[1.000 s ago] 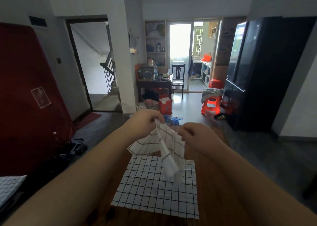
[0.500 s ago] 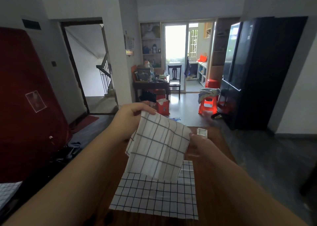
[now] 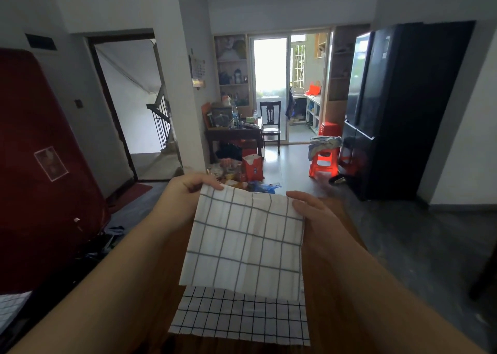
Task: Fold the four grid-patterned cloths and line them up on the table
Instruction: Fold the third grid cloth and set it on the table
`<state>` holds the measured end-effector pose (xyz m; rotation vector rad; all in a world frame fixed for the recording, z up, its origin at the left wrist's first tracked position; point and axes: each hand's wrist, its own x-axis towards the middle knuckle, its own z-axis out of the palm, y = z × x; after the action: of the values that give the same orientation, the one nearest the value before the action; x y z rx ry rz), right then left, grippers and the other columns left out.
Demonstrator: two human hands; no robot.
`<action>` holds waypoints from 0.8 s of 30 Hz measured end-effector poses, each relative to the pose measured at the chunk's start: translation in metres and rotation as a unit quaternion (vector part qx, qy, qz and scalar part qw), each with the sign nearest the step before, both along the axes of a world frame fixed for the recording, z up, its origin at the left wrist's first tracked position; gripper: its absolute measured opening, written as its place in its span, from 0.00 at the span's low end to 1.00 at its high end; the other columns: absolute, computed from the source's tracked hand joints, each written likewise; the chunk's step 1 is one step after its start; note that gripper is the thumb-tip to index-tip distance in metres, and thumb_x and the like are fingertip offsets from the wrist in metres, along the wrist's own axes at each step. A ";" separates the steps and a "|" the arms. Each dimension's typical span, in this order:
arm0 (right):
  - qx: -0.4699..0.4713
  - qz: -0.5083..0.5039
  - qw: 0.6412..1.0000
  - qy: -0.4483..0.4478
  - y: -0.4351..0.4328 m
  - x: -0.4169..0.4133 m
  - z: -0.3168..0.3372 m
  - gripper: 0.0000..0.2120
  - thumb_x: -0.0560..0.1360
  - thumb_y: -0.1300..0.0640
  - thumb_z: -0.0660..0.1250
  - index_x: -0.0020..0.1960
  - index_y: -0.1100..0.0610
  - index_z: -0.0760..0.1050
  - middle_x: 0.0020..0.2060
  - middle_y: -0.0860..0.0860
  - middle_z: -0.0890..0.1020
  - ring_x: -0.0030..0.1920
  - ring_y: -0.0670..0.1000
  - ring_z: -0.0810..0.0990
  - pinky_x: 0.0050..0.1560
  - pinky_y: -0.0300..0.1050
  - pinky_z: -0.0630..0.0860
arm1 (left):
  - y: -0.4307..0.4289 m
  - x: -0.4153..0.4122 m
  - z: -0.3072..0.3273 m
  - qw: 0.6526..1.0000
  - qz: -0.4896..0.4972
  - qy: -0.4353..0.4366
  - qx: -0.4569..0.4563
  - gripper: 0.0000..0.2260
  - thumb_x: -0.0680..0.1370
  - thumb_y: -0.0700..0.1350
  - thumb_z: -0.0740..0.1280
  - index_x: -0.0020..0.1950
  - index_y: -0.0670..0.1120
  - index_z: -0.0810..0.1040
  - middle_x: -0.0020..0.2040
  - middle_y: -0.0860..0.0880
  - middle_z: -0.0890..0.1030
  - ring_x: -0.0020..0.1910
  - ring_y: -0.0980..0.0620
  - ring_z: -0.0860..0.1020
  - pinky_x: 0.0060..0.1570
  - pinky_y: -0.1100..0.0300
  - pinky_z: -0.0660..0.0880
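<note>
Premises: a lived-in private home. Black refrigerator (image 3: 403, 106) at 2 o'clock, stair railing (image 3: 161, 117) at 11 o'clock, cluttered desk (image 3: 234, 131) and wooden chair (image 3: 270, 127) at 12 o'clock before a sliding glass door (image 3: 270, 66). Orange plastic stool (image 3: 324, 162) at 1 o'clock.

nothing here reads clearly — the wall calendar (image 3: 198, 67) shows a grid of dates too small to make out, the little gold plaque (image 3: 198, 82) just beneath it carries blurred lettering, the pale sticker (image 3: 51, 162) on the red panel (image 3: 29, 205) is only a smudge, and the orange bag (image 3: 252, 166) on the floor (image 3: 291, 162) bears a blue mark — unreadable too.
</note>
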<state>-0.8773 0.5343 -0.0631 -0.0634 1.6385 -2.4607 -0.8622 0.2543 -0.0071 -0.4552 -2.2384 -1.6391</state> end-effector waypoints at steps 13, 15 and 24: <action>0.106 -0.116 0.985 0.070 0.017 -0.013 0.013 0.08 0.81 0.58 0.65 0.57 0.52 0.81 0.52 0.52 0.82 0.52 0.56 0.82 0.45 0.54 0.83 | -0.001 -0.009 -0.008 0.996 0.070 -0.051 0.005 0.07 0.77 0.39 0.72 0.53 0.47 0.84 0.48 0.49 0.87 0.48 0.47 0.85 0.49 0.47 0.84; 0.209 -0.156 0.960 0.106 0.020 -0.020 0.009 0.07 0.79 0.54 0.67 0.53 0.47 0.82 0.49 0.51 0.84 0.51 0.57 0.83 0.52 0.62 0.82 | 0.000 -0.011 -0.006 0.996 0.064 -0.053 0.012 0.07 0.78 0.38 0.71 0.53 0.47 0.85 0.48 0.47 0.87 0.48 0.45 0.86 0.49 0.43 0.83; 0.466 -0.132 0.830 0.278 0.000 -0.015 0.010 0.08 0.79 0.54 0.68 0.57 0.47 0.78 0.54 0.43 0.76 0.58 0.46 0.75 0.58 0.47 0.76 | 0.021 -0.014 0.005 0.998 0.008 -0.015 -0.062 0.17 0.78 0.36 0.70 0.36 0.56 0.86 0.47 0.52 0.86 0.48 0.51 0.85 0.45 0.58 0.83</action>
<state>-0.8925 0.5343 -0.0533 -0.4707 3.0981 -1.5515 -0.8765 0.2752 -0.0016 -0.4448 -2.3694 -1.5150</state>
